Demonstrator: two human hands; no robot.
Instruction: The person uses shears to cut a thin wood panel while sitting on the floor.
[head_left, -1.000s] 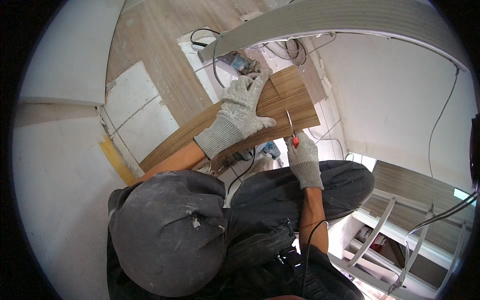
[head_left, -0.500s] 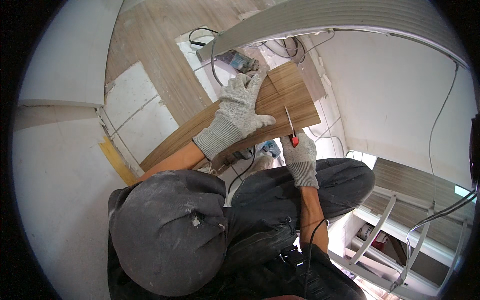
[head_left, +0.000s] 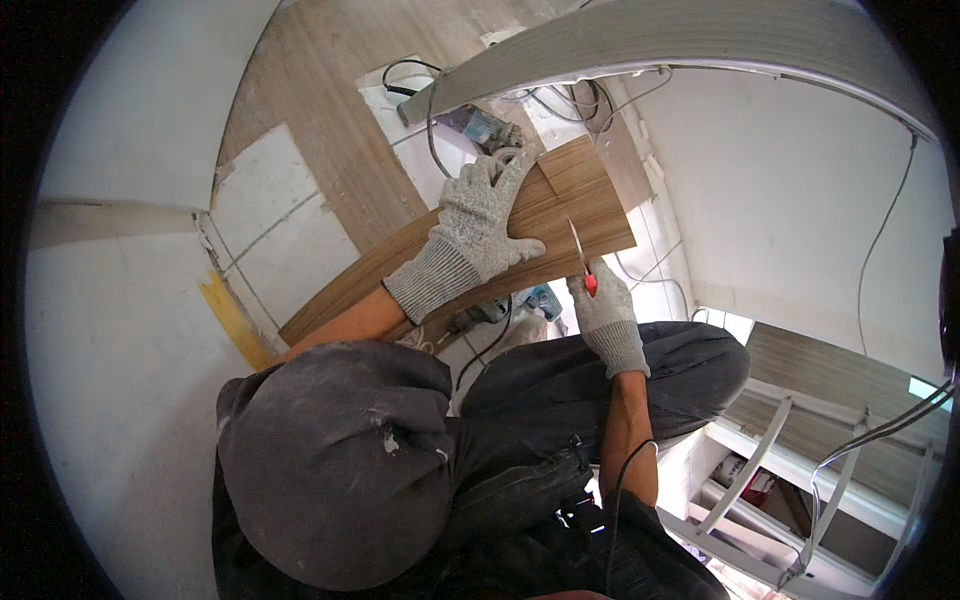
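A long wood-grain plank [head_left: 600, 215] lies slanted in front of me, with a notch or cut line near its far right end. My left hand [head_left: 478, 222], in a grey knit glove, rests flat on the plank with fingers and thumb spread. My right hand [head_left: 607, 305], gloved the same way, is closed round the red handle of a narrow hand saw [head_left: 578, 245]. The saw's thin blade reaches over the plank's right part, near its near edge. Whether its teeth touch the wood I cannot tell.
A power tool [head_left: 485, 128] with a black cord lies beyond the plank; another blue tool [head_left: 543, 300] sits beneath its near side. A long grey panel [head_left: 640, 50] leans across the back. White walls flank me, and a ladder-like metal frame [head_left: 745, 465] stands at right.
My right hand has shifted slightly right and its wrist has turned, with the saw still in it. My left hand stays spread on the plank, which has barely moved.
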